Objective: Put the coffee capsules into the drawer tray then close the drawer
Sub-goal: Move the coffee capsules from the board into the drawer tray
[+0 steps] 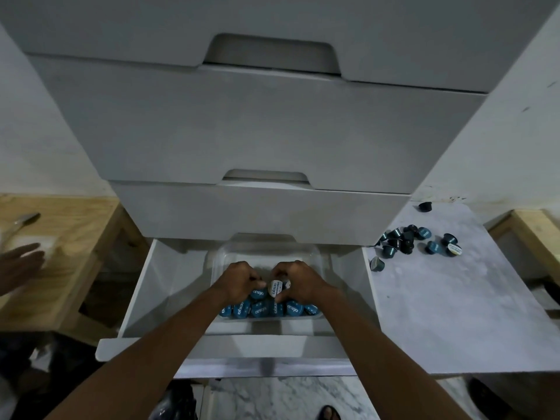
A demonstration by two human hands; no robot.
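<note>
The bottom drawer [157, 286] of a white cabinet stands pulled out. Inside it sits a clear plastic tray [230, 253] with several blue-lidded coffee capsules [266, 309] lined along its near side. My left hand [239, 278] rests in the tray, fingers curled on a blue capsule [258, 293]. My right hand [298, 278] is beside it, pinching a white-lidded capsule [276, 288]. A loose pile of several more capsules [415, 241] lies on the marble surface to the right of the drawer.
Closed white drawers [257, 131] rise above the open one. A marble slab [454, 313] spreads to the right. Another person's hand [21, 262] shows at the left edge over a wooden crate [75, 237]. A foot [328, 413] stands on the floor below.
</note>
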